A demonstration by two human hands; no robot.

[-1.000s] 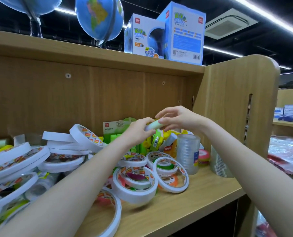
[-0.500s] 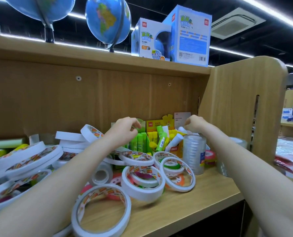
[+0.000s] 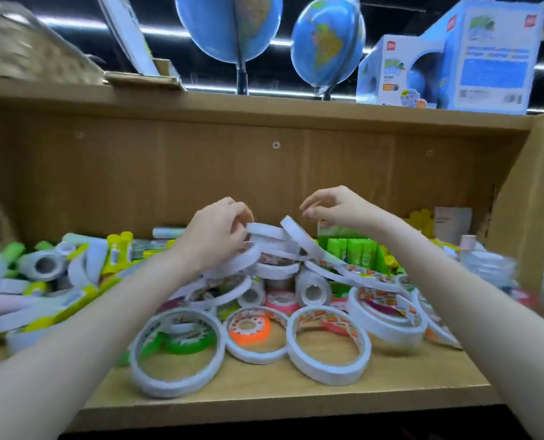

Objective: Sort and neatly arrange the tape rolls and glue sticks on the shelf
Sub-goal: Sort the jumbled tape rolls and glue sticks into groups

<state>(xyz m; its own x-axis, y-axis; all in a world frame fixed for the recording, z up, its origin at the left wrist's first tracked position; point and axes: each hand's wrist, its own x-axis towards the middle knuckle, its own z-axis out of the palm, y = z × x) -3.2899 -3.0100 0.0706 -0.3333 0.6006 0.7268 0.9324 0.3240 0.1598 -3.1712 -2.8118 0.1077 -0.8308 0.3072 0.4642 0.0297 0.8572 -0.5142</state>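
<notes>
Reaching into the wooden shelf (image 3: pixel 264 395), the left hand (image 3: pixel 215 231) curls its fingers around thin white tape rolls (image 3: pixel 266 231) atop a heaped pile at centre. The right hand (image 3: pixel 335 206) hovers just above, fingers loosely spread, holding nothing. Flat paper-lined rings (image 3: pixel 328 344) lie at the front; one encircles an orange roll (image 3: pixel 248 328). Green glue sticks (image 3: pixel 353 250) stand upright in a box behind, to the right.

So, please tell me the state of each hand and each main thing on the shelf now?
left hand: fingers closed on the stacked white tape rolls
right hand: open, above the leaning tape roll, touch unclear
three large tape rolls: lying flat at the front
green glue sticks: upright in their box
orange tape roll: flat, inside a white roll
</notes>
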